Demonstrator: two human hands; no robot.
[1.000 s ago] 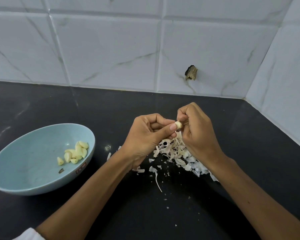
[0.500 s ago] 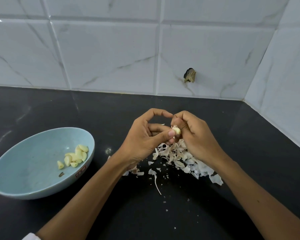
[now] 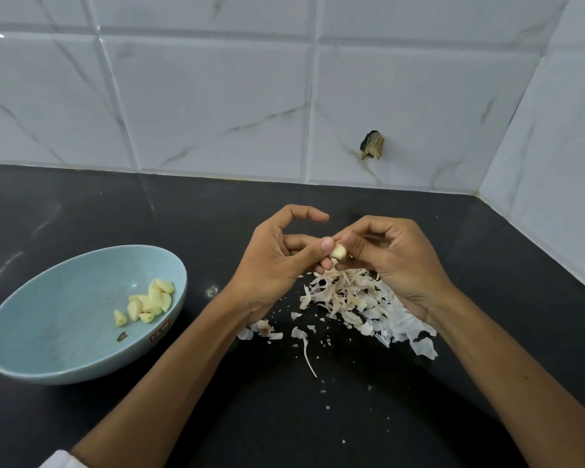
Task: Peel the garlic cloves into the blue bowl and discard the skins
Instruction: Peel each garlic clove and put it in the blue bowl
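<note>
Both hands meet over the black counter. My left hand [image 3: 274, 265] pinches a pale garlic clove [image 3: 338, 252] between thumb and fingers, its index finger arched above. My right hand [image 3: 395, 261] pinches the same clove from the right with its fingertips. Directly beneath lies a heap of papery garlic skins [image 3: 358, 305]. To the left stands the blue bowl [image 3: 48, 332], with several peeled yellow cloves [image 3: 149, 304] in its right half.
The black counter [image 3: 284, 417] runs back to a white tiled wall, which also closes the right side. A dark chipped hole [image 3: 373, 145] marks the back wall. Small skin flakes [image 3: 306, 352] are scattered in front of the heap.
The hands have dropped slightly toward the skin heap while working the clove. My left index finger has lifted off and arched. More of the bare clove shows.
</note>
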